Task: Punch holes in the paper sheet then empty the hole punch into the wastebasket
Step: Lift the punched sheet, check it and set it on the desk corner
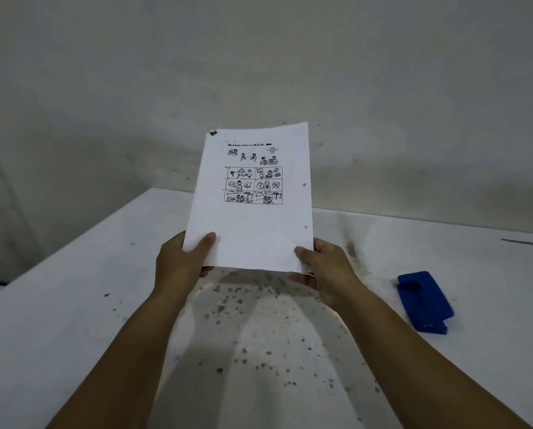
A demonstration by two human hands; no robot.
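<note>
Paper sheet [253, 212] upright, two holes | both hands clamp bottom corners | hole punch [423, 301] on table [73, 305]

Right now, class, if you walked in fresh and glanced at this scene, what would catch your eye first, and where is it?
First, the white paper sheet printed with cartoon panels, held up at centre by both hands, left hand and right hand at its bottom corners, with two punched holes showing near its right edge. Next, the blue plastic hole punch lying to the right on the speckled white table.
</note>
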